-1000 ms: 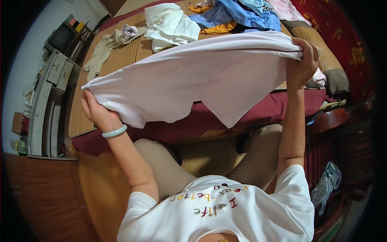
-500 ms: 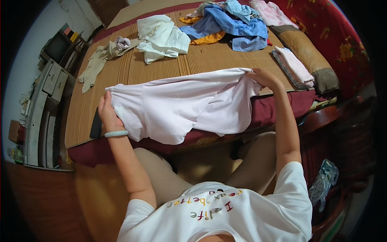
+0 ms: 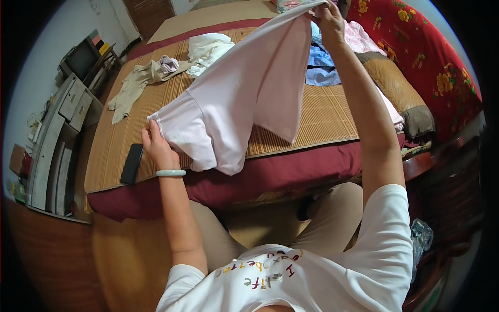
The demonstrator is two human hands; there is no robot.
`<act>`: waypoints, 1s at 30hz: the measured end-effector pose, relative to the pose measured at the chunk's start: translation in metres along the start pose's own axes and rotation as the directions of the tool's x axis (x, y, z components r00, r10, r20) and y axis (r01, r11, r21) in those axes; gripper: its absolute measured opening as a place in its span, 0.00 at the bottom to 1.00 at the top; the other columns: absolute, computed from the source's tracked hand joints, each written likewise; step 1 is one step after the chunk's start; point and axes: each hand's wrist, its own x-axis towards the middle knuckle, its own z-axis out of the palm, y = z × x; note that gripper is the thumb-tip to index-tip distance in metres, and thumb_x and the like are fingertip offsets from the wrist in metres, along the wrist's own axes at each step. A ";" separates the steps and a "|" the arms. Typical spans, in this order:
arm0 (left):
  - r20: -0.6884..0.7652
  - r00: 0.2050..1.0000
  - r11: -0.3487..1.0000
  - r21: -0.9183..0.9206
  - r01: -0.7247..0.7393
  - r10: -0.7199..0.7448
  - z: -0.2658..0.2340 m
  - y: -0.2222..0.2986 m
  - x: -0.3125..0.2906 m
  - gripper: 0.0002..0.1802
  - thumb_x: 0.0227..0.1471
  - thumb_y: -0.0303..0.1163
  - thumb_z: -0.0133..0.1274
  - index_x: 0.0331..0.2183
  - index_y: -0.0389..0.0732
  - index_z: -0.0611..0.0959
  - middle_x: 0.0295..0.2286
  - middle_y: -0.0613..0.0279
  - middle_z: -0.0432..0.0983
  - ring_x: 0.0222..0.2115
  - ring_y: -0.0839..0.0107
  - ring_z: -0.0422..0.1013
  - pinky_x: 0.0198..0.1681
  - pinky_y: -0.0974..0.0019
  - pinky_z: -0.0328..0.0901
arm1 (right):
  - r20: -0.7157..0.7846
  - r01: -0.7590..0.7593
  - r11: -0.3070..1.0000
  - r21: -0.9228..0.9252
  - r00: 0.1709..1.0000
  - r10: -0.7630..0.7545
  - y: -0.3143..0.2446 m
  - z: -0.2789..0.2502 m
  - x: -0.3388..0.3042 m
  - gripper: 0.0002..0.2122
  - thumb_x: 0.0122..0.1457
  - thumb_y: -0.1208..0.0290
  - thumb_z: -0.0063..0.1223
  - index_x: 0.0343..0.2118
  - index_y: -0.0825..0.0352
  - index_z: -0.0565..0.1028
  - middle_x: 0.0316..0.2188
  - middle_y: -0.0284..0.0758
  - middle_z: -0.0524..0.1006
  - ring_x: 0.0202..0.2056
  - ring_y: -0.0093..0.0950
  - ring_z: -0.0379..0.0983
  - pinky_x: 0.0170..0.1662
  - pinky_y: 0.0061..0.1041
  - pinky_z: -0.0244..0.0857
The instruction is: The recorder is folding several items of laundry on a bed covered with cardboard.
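A home bedroom — matted bed (image 3: 332, 120), pillow (image 3: 396, 83), worn drawers (image 3: 71, 99).

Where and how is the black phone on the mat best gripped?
Probably by its long edges, near mid-length, from above: the narrow black phone lies flat on the mat, upper face uncovered. The left hand, beside it, holds the pale pink garment.

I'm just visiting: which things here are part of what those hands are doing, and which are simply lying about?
In use:
Pale pink garment, spread between the hands
Left hand, holding its lower-left end
Right hand, raised, holding its upper end

Lying about, it seems:
Black phone-like slab
Beige garment
White cloth
Blue clothing
Brown pillow
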 end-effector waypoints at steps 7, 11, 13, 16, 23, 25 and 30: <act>0.025 0.998 0.997 -0.047 0.061 -0.060 -0.018 0.006 0.008 0.10 0.63 0.35 0.51 0.34 0.38 0.77 0.33 0.66 0.73 0.35 0.77 0.68 0.42 0.71 0.64 | 0.124 -0.334 0.896 -0.292 0.916 0.382 -0.078 -0.029 -0.067 0.15 0.64 0.59 0.51 0.44 0.65 0.77 0.34 0.29 0.76 0.34 0.19 0.73 0.39 0.18 0.69; -0.024 0.999 0.999 0.027 -0.023 0.023 -0.031 0.018 0.015 0.10 0.61 0.35 0.53 0.33 0.38 0.78 0.32 0.66 0.74 0.34 0.77 0.68 0.41 0.71 0.65 | 0.194 -0.282 0.485 -0.828 0.667 0.719 -0.109 -0.091 -0.121 0.12 0.60 0.63 0.59 0.40 0.65 0.79 0.23 0.23 0.74 0.23 0.12 0.66 0.28 0.15 0.62; -0.052 0.998 0.999 0.013 -0.033 0.033 -0.033 0.020 0.018 0.11 0.61 0.35 0.53 0.33 0.37 0.78 0.32 0.66 0.74 0.34 0.77 0.68 0.40 0.71 0.65 | 0.288 -0.165 0.411 -0.897 0.487 0.824 -0.121 -0.127 -0.138 0.11 0.58 0.62 0.61 0.34 0.65 0.79 0.20 0.26 0.73 0.21 0.14 0.68 0.23 0.16 0.63; -0.127 0.988 0.996 0.042 -0.082 0.087 -0.035 0.027 0.014 0.12 0.61 0.36 0.54 0.34 0.36 0.78 0.33 0.64 0.74 0.34 0.77 0.69 0.41 0.70 0.65 | 0.212 -0.314 0.318 -0.895 0.327 0.921 -0.137 -0.122 -0.171 0.12 0.60 0.62 0.59 0.31 0.68 0.79 0.21 0.27 0.74 0.23 0.14 0.69 0.26 0.16 0.63; -0.235 0.962 0.989 0.083 -0.123 0.139 -0.069 0.019 0.024 0.13 0.59 0.35 0.55 0.37 0.34 0.78 0.34 0.63 0.74 0.35 0.75 0.68 0.43 0.69 0.64 | 0.667 -0.493 0.809 -0.320 0.489 0.562 -0.228 -0.002 -0.227 0.15 0.58 0.63 0.61 0.38 0.72 0.79 0.30 0.30 0.78 0.29 0.19 0.72 0.32 0.20 0.66; -0.239 0.961 0.988 0.102 -0.119 0.140 -0.081 0.014 0.030 0.12 0.59 0.34 0.55 0.37 0.33 0.78 0.34 0.63 0.74 0.36 0.75 0.67 0.43 0.70 0.64 | 0.854 -0.558 0.805 0.204 0.503 0.133 -0.248 0.012 -0.257 0.23 0.56 0.55 0.63 0.42 0.74 0.78 0.32 0.36 0.78 0.27 0.24 0.74 0.27 0.25 0.64; -0.233 0.969 0.991 0.128 -0.051 0.080 -0.082 0.014 0.025 0.11 0.60 0.34 0.55 0.37 0.34 0.79 0.35 0.64 0.74 0.36 0.75 0.68 0.43 0.71 0.64 | 0.870 -0.721 0.508 0.471 0.286 -0.402 -0.286 0.045 -0.263 0.20 0.66 0.61 0.50 0.57 0.63 0.72 0.24 0.40 0.77 0.15 0.22 0.69 0.15 0.19 0.55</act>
